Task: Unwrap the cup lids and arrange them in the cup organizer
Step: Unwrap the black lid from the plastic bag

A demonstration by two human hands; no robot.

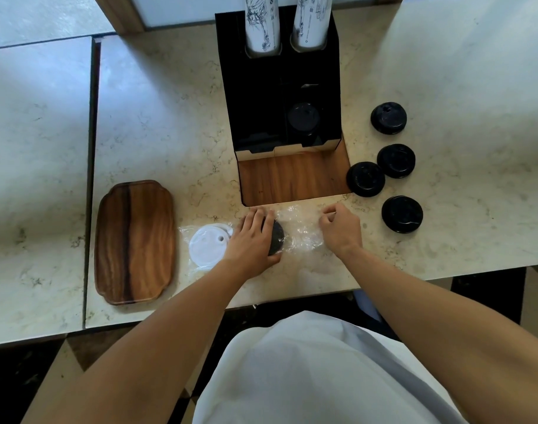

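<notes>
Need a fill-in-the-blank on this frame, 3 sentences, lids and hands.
1. The number of loose black plastic cup lids lying right of the black cup organizer is ____.
2. The round white plastic lid in clear wrap lies between the left hand and the ____ tray.
3. The right hand pinches the clear plastic ____.

Missing: four; wooden; wrap

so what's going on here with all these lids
A person is unwrapping cup lids. The left hand presses on a black lid while the right hand pinches its clear plastic wrap. Four black lids lie loose beside the cup organizer; white lids stay wrapped.
</notes>
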